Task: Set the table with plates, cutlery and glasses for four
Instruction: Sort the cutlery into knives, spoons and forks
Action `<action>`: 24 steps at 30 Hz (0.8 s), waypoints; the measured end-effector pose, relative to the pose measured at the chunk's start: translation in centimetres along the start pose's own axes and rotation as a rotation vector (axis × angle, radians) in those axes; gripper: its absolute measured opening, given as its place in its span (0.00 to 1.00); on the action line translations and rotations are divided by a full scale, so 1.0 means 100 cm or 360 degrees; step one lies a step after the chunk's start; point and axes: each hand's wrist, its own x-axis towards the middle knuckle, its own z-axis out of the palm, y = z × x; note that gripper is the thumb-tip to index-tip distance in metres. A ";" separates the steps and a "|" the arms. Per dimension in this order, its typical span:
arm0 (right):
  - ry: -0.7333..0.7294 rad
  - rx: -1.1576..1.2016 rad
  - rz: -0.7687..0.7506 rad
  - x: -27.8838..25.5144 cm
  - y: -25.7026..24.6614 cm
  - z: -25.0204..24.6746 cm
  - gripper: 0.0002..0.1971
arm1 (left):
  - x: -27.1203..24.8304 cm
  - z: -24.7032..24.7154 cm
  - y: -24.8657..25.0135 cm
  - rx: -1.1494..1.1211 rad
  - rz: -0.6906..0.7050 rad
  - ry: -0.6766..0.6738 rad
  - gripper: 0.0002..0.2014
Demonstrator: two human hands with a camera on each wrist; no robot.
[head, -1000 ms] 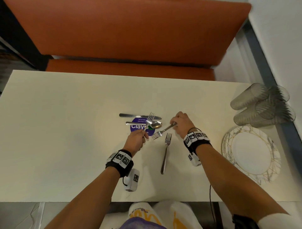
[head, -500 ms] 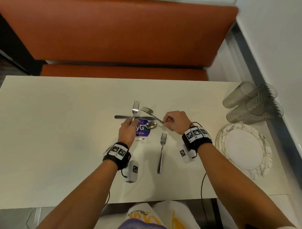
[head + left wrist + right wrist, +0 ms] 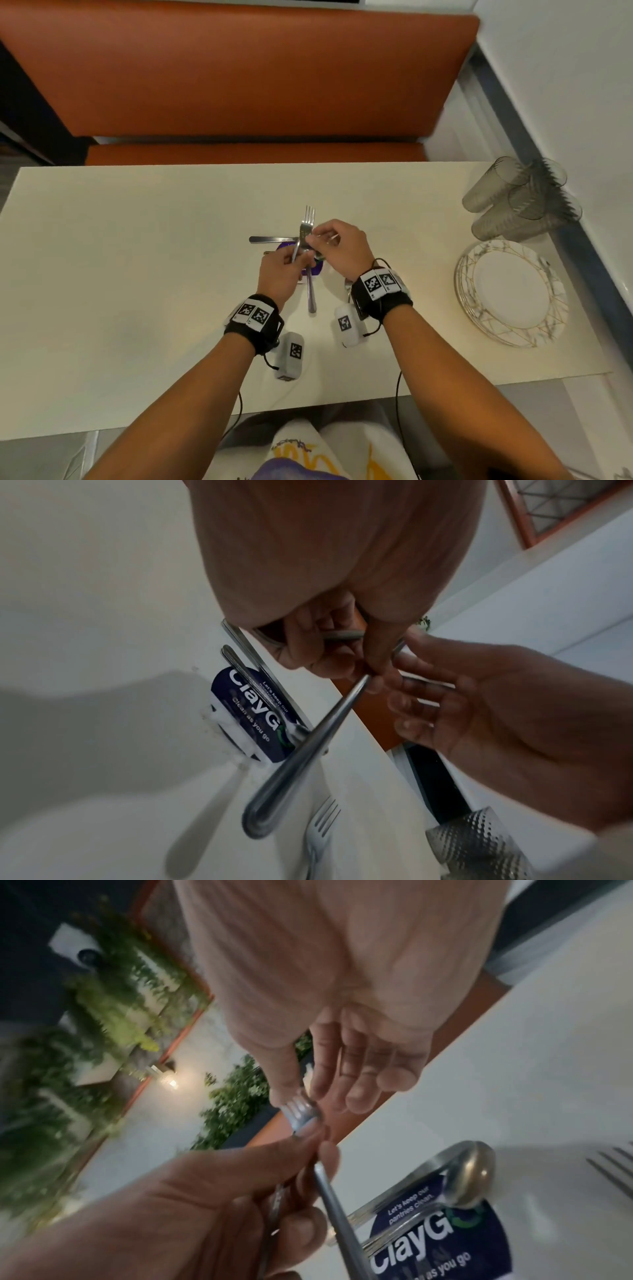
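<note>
Gripping forks (image 3: 306, 233) above mid-table (image 3: 137, 274), left hand (image 3: 279, 274) curled round the handles; right hand (image 3: 339, 248) pinching near the tines, other fingers loosely spread. Standing lengthwise, tines pointing away toward the bench (image 3: 239, 68).

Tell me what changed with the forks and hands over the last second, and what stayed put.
The right hand brought its fork over to the left hand, which now grips both forks together, tines pointing away; the right hand's fingertips pinch near the fork heads. Unmoved on the table: the knife, spoon, third fork, the plates and glasses.
</note>
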 end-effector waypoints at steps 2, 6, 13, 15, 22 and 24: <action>-0.0040 -0.0095 -0.0040 0.002 -0.005 0.006 0.06 | -0.004 -0.001 -0.002 0.0042 -0.0012 -0.0061 0.09; 0.0071 -0.0177 -0.0020 0.004 -0.005 0.005 0.04 | -0.012 -0.007 0.003 -0.0199 -0.0333 -0.0033 0.16; 0.0194 -0.0072 0.0088 -0.001 -0.010 0.009 0.06 | -0.019 -0.009 0.001 -0.0252 -0.0429 -0.0311 0.17; 0.0221 -0.0074 0.0097 -0.001 -0.010 0.011 0.06 | -0.024 -0.007 0.005 -0.0396 -0.0495 -0.0387 0.17; 0.0343 -0.0090 0.0049 -0.005 0.001 0.015 0.08 | -0.028 -0.003 0.002 -0.0536 -0.0652 -0.0404 0.15; 0.0348 -0.0008 0.0088 -0.007 0.003 0.013 0.11 | -0.028 -0.002 0.001 -0.0449 -0.0627 -0.0414 0.15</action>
